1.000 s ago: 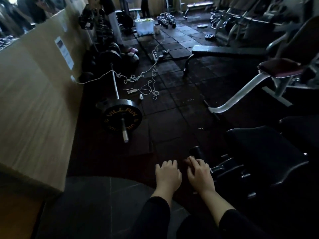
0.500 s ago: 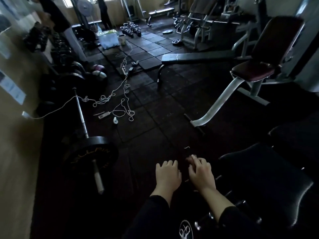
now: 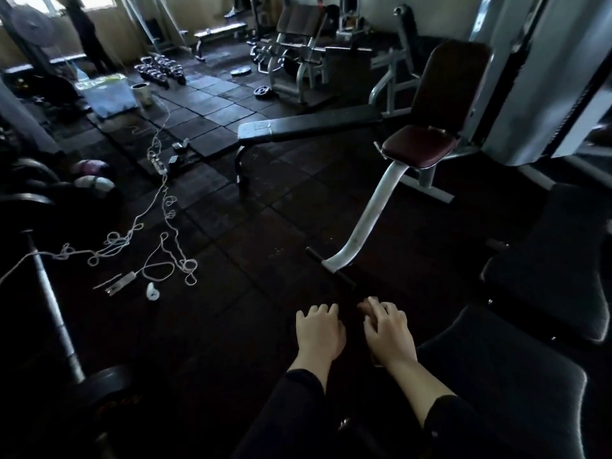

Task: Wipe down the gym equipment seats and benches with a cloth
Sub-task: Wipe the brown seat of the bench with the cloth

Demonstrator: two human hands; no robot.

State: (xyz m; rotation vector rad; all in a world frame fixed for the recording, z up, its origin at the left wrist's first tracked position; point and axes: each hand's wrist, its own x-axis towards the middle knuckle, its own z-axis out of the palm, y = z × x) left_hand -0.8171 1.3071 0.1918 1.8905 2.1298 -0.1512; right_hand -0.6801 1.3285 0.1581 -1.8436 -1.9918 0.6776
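Both hands are seen low in the head view, at about 6 o'clock, palms down over very dark ground. The left hand is held with its fingers loosely bent and slightly spread; nothing is seen in it. The right hand lies just beside it toward 3 o'clock, fingers bent downward, its fingertips against something dark. Whether a cloth is gripped there cannot be told, since that spot is lost in shadow; no cloth can be made out.

A black padded seat is seen at 4 o'clock, just beside the right forearm. A second black pad lies beyond it at 3 o'clock. A maroon seat with an upright dark backrest stands at 1 o'clock on a curved grey metal leg. A long flat black bench is placed at 12 o'clock, well apart from the hands.

Black rubber floor tiles cover the ground. A tangled white cord is strewn across them at 10 o'clock. A barbell with a dark plate lies at 8 o'clock. A cluster of dumbbells sits far off at 11 o'clock, near a pale bin. A standing person is seen at the far wall.
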